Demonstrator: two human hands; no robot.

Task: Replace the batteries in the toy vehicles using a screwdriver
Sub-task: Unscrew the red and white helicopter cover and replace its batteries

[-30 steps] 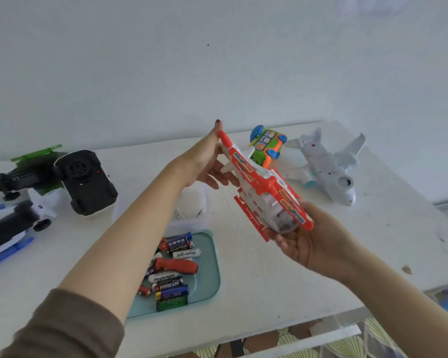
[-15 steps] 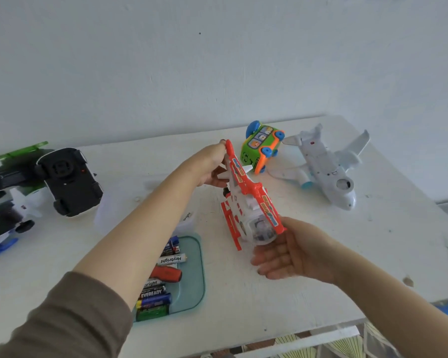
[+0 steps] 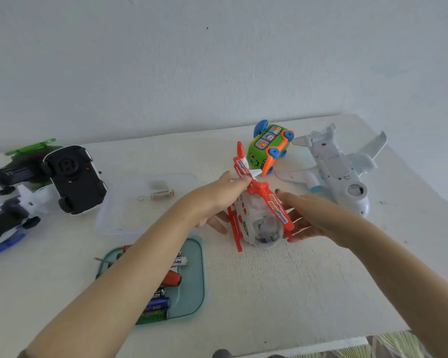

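A red-and-white toy helicopter (image 3: pixel 256 215) stands on the white table (image 3: pixel 269 293), nose toward me. My left hand (image 3: pixel 217 200) grips its tail end, thumb on top and fingers underneath. On the toy's right side my right hand (image 3: pixel 305 215) lies with straight, spread fingers touching the red rotor blade. A red-handled screwdriver (image 3: pixel 172 279) lies among several batteries (image 3: pixel 155 304) on a teal tray (image 3: pixel 195 285), partly hidden by my left forearm.
A clear plastic tub (image 3: pixel 119 215) holds one battery (image 3: pixel 162 193). At the back stand a green-and-orange toy bus (image 3: pixel 269 148) and an upturned white toy plane (image 3: pixel 339 174). An upturned black car (image 3: pixel 73 177), a green-and-black helicopter (image 3: pixel 16 164) and a blue-and-white vehicle (image 3: pixel 5 223) sit at the left.
The helicopter came down from mid-air onto the table. My right hand left its underside and now lies open against its right side. My left hand stayed on the tail.
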